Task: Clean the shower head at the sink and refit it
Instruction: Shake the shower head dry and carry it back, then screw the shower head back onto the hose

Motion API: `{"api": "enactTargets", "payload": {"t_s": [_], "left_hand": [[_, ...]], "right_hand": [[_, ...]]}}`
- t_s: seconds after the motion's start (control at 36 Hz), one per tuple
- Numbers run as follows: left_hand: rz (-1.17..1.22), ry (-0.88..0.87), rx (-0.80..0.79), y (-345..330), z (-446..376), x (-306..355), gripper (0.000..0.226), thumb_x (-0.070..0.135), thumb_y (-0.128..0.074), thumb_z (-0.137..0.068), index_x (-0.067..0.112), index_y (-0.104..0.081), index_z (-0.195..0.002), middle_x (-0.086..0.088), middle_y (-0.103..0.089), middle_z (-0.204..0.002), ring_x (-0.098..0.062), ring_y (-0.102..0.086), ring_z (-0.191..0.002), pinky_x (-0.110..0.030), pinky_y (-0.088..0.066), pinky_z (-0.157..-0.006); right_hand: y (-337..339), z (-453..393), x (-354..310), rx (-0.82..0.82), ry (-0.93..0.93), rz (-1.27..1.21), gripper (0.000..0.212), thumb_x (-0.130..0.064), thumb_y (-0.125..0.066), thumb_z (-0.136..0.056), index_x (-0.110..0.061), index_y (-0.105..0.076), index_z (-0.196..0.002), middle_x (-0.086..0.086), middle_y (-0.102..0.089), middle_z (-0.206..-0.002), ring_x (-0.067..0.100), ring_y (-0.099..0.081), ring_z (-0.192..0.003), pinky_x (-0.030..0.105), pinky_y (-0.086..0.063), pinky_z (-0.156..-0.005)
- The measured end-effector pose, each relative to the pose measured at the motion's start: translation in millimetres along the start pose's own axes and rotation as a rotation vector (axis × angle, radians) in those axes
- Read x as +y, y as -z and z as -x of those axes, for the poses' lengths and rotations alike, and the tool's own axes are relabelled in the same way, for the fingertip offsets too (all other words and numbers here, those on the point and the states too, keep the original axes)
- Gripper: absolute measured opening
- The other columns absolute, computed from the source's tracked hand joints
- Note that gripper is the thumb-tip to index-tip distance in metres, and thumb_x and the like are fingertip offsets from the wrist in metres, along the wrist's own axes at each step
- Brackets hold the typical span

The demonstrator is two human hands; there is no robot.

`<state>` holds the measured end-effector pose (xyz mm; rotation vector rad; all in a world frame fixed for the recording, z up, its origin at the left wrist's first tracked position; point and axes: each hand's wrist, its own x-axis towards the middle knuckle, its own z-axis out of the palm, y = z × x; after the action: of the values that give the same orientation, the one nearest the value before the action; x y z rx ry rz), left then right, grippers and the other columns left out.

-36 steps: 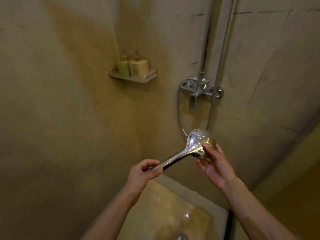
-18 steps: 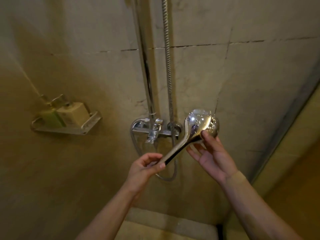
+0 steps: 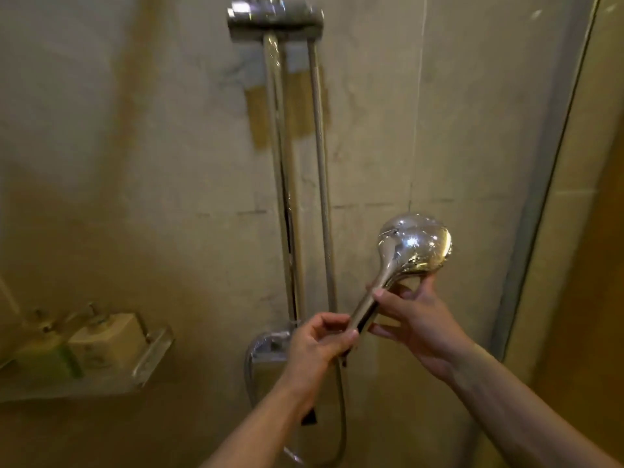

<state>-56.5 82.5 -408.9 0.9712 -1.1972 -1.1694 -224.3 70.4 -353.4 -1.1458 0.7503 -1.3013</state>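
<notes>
A chrome shower head (image 3: pixel 413 244) with a round head and long handle is held up in front of the tiled wall, head up and to the right. My left hand (image 3: pixel 319 342) grips the lower end of the handle. My right hand (image 3: pixel 413 319) holds the handle just under the round head, thumb across it. A vertical chrome rail (image 3: pixel 280 170) with a bracket (image 3: pixel 273 20) at its top stands to the left of the head. The metal hose (image 3: pixel 319 163) hangs beside the rail and loops below my left hand.
The mixer tap (image 3: pixel 268 346) is partly hidden behind my left hand. A clear wall shelf (image 3: pixel 148 356) at lower left carries two bottles (image 3: pixel 104 339). A glass panel edge (image 3: pixel 553 163) runs down the right side.
The view has tilted upward, so the rail's top bracket shows and the basin is gone. My right hand moved from the round head down onto the handle. The shower head rose.
</notes>
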Motion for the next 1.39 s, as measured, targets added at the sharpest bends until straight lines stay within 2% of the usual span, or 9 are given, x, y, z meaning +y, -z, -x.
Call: {"api": "enactTargets", "payload": {"t_s": [0.14,0.39,0.58,0.69,0.78,1.0,1.17,1.28,1.39], "left_hand": [[-0.030,-0.075,-0.044,10,-16,49,0.025,0.008,-0.076,-0.076,0.007,-0.067,-0.099,-0.007,-0.072,-0.089,-0.020,-0.068,-0.081,-0.030,-0.054,-0.071],[-0.290,-0.260,-0.154,10,-47,167,0.023,0.016,-0.072,-0.082,0.010,-0.067,-0.103,-0.006,-0.069,-0.101,-0.021,-0.066,-0.098,-0.036,-0.056,-0.086],[-0.453,-0.488,0.088,0,-87,234,0.028,0.023,-0.068,-0.086,0.014,-0.065,-0.112,-0.001,-0.067,-0.106,-0.015,-0.063,-0.102,-0.035,-0.052,-0.094],[-0.702,-0.653,0.220,-18,-104,256,0.038,0.028,-0.059,-0.092,0.016,-0.054,-0.128,0.000,-0.060,-0.117,-0.012,-0.057,-0.107,-0.026,-0.047,-0.091],[-0.815,-0.723,0.338,-34,-119,261,0.047,0.031,-0.058,-0.091,0.018,-0.046,-0.134,-0.005,-0.055,-0.125,-0.018,-0.054,-0.113,-0.037,-0.047,-0.098],[-0.679,-0.518,0.501,-56,-149,256,0.045,0.032,-0.051,-0.095,0.017,-0.041,-0.136,-0.006,-0.057,-0.127,-0.025,-0.055,-0.118,-0.046,-0.046,-0.100],[-0.131,-0.454,0.582,-61,-162,260,0.023,0.019,-0.055,-0.094,0.017,-0.061,-0.116,-0.001,-0.068,-0.102,-0.017,-0.065,-0.094,-0.034,-0.054,-0.084],[0.224,-0.376,0.545,-70,-162,268,0.006,0.009,-0.065,-0.088,0.015,-0.067,-0.089,-0.007,-0.071,-0.090,-0.022,-0.068,-0.088,-0.041,-0.057,-0.086],[0.396,-0.375,0.473,-75,-163,284,0.021,0.005,-0.068,-0.084,0.003,-0.068,-0.106,-0.010,-0.072,-0.091,-0.020,-0.069,-0.081,-0.034,-0.058,-0.080]], "right_hand": [[-36,-6,-37,0.009,0.078,0.080,0.069,0.002,-0.067,-0.086,-0.042,-0.034,-0.129,0.016,-0.071,-0.115,0.033,-0.071,-0.102,0.056,-0.059,-0.077],[-64,-40,-126,0.007,0.211,0.155,0.070,-0.002,-0.069,-0.085,-0.032,-0.032,-0.136,0.021,-0.066,-0.124,0.040,-0.068,-0.105,0.057,-0.059,-0.077],[-55,-68,-175,0.026,0.284,0.223,0.082,-0.006,-0.074,-0.082,-0.045,-0.028,-0.137,0.015,-0.067,-0.121,0.037,-0.070,-0.103,0.045,-0.059,-0.068],[-44,-85,-188,0.063,0.286,0.245,0.080,-0.007,-0.075,-0.082,-0.047,-0.030,-0.135,0.016,-0.067,-0.122,0.039,-0.069,-0.105,0.051,-0.059,-0.075],[-37,-94,-193,0.077,0.288,0.245,0.074,-0.005,-0.074,-0.084,-0.042,-0.032,-0.133,0.017,-0.066,-0.124,0.041,-0.067,-0.109,0.051,-0.059,-0.073],[-22,-109,-202,0.042,0.286,0.261,0.072,-0.004,-0.075,-0.082,-0.036,-0.036,-0.133,0.011,-0.068,-0.116,0.031,-0.069,-0.086,0.043,-0.059,-0.063],[-15,-117,-210,0.003,0.277,0.251,0.072,-0.004,-0.075,-0.082,-0.035,-0.036,-0.135,0.014,-0.067,-0.118,0.037,-0.070,-0.097,0.044,-0.061,-0.063],[-10,-125,-214,-0.013,0.279,0.205,0.074,-0.004,-0.076,-0.081,-0.035,-0.036,-0.136,0.012,-0.067,-0.118,0.031,-0.069,-0.088,0.042,-0.059,-0.061],[-3,-131,-216,-0.036,0.277,0.183,0.078,-0.005,-0.076,-0.082,-0.037,-0.034,-0.139,0.012,-0.067,-0.118,0.030,-0.069,-0.086,0.042,-0.059,-0.061]]}}
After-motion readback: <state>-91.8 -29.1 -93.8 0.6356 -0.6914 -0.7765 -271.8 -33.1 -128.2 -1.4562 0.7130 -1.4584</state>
